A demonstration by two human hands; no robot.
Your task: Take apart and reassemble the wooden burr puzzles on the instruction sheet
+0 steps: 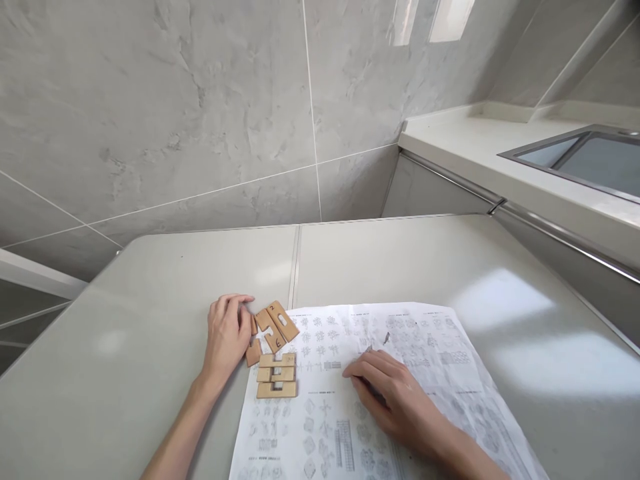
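Note:
Several notched wooden puzzle pieces [274, 353] lie in a small heap at the left edge of a printed instruction sheet [425, 360]; two of them bear handwritten numbers. My left hand [227, 337] rests flat on the table with its fingers bent against the heap's left side, touching the pieces without gripping them. My right hand [395, 393] lies palm down on the sheet, fingers loosely curled and pointing left at the printed diagrams. It holds nothing that I can see.
The grey table [150, 320] has a seam down its middle and stands against a tiled wall. To the right, a higher counter [475, 147] holds a steel sink [590, 157]. The table's left corner is rounded.

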